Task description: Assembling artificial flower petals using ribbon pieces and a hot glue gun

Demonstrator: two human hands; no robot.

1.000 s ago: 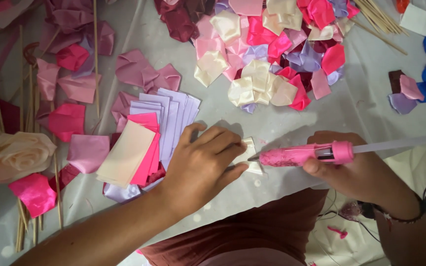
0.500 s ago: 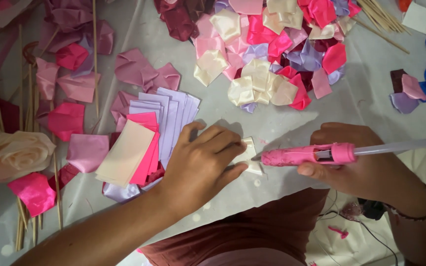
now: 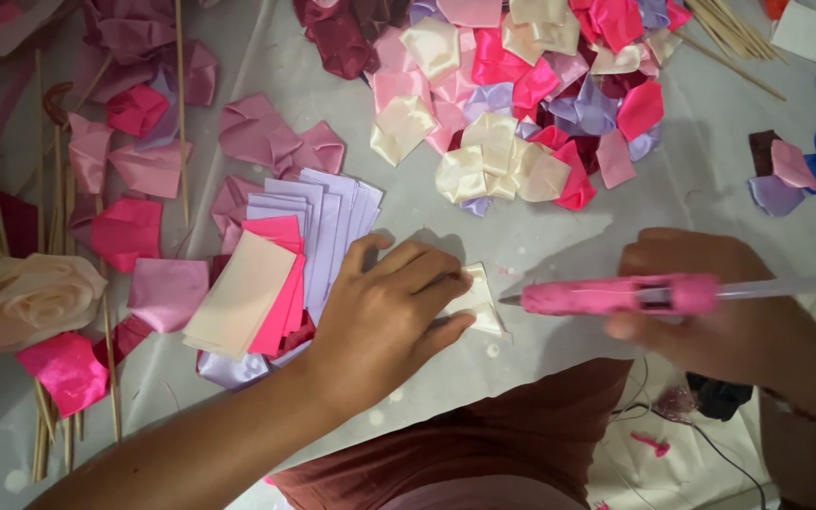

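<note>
Pink glue gun (image 3: 616, 296) in right hand (image 3: 720, 316), left hand (image 3: 384, 316) pressing cream petal (image 3: 480, 300)

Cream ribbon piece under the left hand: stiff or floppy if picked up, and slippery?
Likely floppy: the cream ribbon piece is thin and folded, pressed flat by the left hand. Probably light, like the crumpled petal pile nearby. Its satin sheen suggests it may slide on the table cover.
</note>
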